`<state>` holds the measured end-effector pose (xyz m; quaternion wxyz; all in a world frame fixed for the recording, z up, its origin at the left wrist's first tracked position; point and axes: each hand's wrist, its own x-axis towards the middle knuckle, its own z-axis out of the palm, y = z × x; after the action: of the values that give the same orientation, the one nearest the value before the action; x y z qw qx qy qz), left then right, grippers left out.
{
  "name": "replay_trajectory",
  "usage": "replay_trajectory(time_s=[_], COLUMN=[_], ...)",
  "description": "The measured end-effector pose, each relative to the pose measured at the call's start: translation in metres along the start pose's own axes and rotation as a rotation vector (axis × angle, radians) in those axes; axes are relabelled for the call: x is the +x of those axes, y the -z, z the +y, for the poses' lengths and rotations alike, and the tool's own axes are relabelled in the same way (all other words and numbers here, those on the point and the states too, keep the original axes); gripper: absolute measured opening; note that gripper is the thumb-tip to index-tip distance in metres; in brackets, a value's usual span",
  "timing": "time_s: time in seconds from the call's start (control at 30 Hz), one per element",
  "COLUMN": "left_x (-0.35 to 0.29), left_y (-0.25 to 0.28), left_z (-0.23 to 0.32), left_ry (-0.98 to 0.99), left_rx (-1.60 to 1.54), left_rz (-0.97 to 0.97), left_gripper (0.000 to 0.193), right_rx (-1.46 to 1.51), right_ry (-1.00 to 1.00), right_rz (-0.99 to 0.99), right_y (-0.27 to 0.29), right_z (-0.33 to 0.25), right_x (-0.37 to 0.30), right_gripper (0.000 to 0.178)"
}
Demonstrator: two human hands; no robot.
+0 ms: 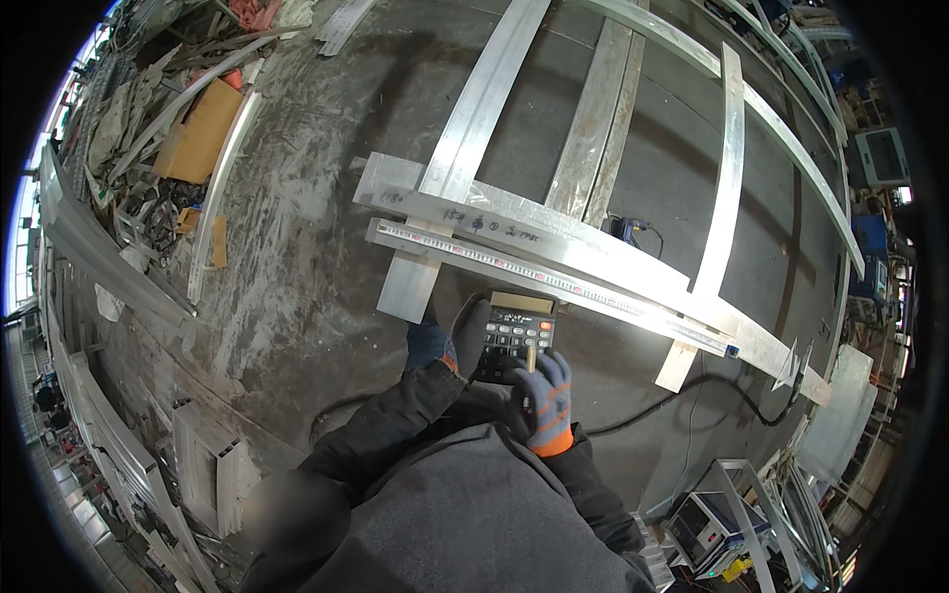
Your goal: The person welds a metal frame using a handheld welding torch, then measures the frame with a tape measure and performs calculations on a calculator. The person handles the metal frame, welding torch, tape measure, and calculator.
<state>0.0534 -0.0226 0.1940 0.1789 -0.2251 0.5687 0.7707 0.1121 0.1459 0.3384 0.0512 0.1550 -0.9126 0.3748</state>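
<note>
A black calculator (516, 331) with a grey screen lies in front of my body. My left hand (467, 331), in a dark grey glove, grips its left edge. Over the lower keys is my right hand (547, 395), in a grey glove with orange bands, its fingers curled. A slim tan piece juts up from these fingers; I cannot tell whether it is a pen or a bare fingertip. Just beyond the calculator, a measuring tape (554, 282) is stretched along a narrow metal bar. Parallel behind it runs a wider silver bar (583, 237) with handwritten marks.
Long silver metal bars (494, 94) reach away across the grey floor. A black cable (643, 420) curves on the right, near a boxy machine (707, 529). Scrap and a cardboard sheet (201, 128) are piled at far left; metal profiles (213, 465) stand nearer.
</note>
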Motion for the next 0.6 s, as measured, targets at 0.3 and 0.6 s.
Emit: replay_trajectory(time_s=[0.3, 0.6], left_x=[0.015, -0.006], left_y=[0.02, -0.027], left_z=[-0.031, 0.092], left_ry=[0.11, 0.333], left_rx=[-0.358, -0.49], left_rz=[-0.063, -0.51], left_gripper=[0.044, 0.054], right_rx=[0.018, 0.13], right_ry=[-0.063, -0.155], right_rz=[-0.133, 0.025], right_y=[0.01, -0.003], right_z=[0.004, 0.002], right_x=[-0.013, -0.007], right_gripper=[0.042, 0.046])
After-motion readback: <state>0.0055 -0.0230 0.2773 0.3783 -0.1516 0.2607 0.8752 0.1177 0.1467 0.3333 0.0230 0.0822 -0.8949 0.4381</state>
